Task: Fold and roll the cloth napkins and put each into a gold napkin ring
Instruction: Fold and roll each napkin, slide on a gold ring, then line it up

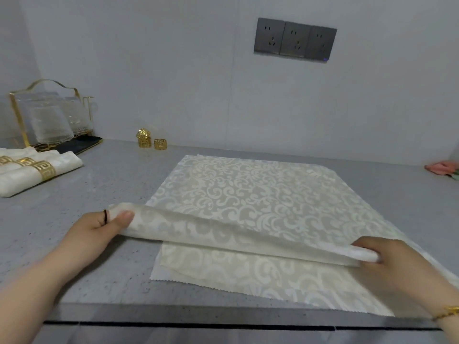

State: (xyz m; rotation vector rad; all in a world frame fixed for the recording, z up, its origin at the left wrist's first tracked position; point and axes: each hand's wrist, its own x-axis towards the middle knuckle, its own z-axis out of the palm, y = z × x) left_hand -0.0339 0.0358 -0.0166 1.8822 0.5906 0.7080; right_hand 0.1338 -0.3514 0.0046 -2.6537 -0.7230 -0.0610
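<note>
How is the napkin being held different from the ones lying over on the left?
The held napkin lies spread nearly flat, a near fold gripped by the left hand and right hand; the rolled napkins are narrow bundles. The held napkin has no ring; each rolled napkin wears a gold ring. Both are cream patterned cloth.
</note>
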